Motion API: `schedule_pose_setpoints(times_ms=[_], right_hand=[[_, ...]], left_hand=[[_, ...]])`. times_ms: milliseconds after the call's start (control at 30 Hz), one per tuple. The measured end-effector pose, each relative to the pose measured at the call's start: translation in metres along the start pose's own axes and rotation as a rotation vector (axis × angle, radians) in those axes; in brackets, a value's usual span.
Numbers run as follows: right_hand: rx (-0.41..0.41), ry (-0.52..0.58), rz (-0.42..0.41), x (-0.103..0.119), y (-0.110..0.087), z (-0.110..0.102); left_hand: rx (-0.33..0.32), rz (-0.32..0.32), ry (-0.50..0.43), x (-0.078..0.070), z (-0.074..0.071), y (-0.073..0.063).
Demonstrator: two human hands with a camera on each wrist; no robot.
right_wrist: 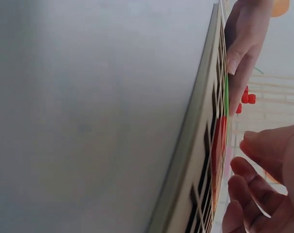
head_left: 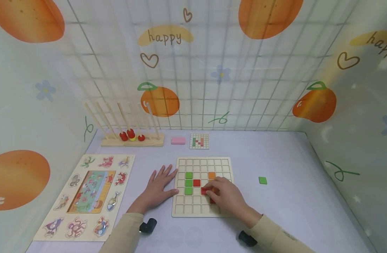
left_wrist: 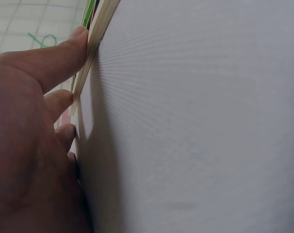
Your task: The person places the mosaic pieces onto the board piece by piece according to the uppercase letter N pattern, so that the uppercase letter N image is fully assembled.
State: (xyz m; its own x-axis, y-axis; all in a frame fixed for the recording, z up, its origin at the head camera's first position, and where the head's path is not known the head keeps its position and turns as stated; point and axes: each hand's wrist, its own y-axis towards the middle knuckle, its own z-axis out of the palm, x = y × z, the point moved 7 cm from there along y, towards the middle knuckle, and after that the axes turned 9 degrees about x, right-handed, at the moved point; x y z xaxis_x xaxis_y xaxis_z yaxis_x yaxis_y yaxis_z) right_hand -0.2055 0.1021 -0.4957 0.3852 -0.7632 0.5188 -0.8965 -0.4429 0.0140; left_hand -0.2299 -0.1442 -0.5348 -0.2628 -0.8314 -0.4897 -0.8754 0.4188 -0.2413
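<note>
A square wooden grid board point(head_left: 196, 209) lies on the table with coloured tiles in its cells. Three green tiles point(head_left: 188, 182) form a column on the left, with a red tile point(head_left: 196, 182) beside them. My left hand point(head_left: 157, 191) lies flat at the board's left edge, thumb and fingertips touching it. Over the right half is my right hand point(head_left: 226, 196), its fingertips right at another red tile point(head_left: 203, 191). In the right wrist view its thumb and fingers are slightly apart, with nothing visible between them. An orange tile point(head_left: 211, 174) shows above this hand; tiles beneath it are partly hidden.
A loose green tile point(head_left: 262, 180) lies right of the board. Behind it are a small pattern card point(head_left: 199, 141), a pink block point(head_left: 178, 141) and a peg stand point(head_left: 155, 141) with red beads. A sea-animal puzzle board point(head_left: 122, 160) lies at the left.
</note>
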Motion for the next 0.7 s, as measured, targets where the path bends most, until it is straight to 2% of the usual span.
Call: schedule_pose_setpoints(times_ms=[400,700], right_hand=[[-0.030,0.062,0.107,-0.026,-0.017,-0.022],[-0.058,0.024,0.154,-0.055,-0.032,-0.040]], left_hand=[[-0.002,0.004,-0.010,-0.003,-0.002,0.000],[-0.003,0.003,-0.009,-0.003,-0.002,-0.001]])
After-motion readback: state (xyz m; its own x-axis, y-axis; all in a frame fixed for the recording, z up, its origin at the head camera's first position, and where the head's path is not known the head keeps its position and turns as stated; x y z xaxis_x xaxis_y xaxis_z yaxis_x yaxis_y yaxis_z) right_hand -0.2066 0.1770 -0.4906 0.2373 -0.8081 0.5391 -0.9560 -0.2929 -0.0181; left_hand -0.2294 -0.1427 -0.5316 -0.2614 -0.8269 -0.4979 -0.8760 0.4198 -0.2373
